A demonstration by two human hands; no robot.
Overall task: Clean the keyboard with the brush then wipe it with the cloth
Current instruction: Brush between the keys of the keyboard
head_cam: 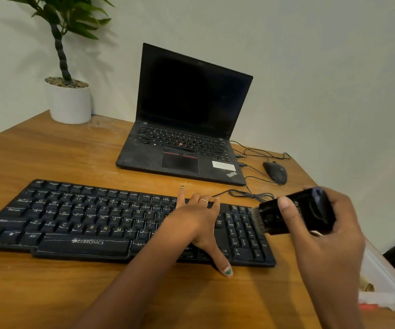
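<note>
1. A white round pot (69, 103) at the counter's (49, 157) back corner holds pebbles and a leafy plant.
2. My right hand's (327, 241) fingers are clamped on the boxy black brush (293, 213), bristles over the number pad's edge.
3. My left hand (195, 220) lies flat, fingers spread, on the black keyboard (77, 222).
4. Bare wood lies nearest me.

I am resting my left hand (196, 224) palm down at centre frame, fingers spread, thumb pointing toward the lower edge and forefinger stretched toward the top. I am holding my right hand (322, 236) raised at the right of the frame, fingers curled tight, thumb pressed across the front.
</note>
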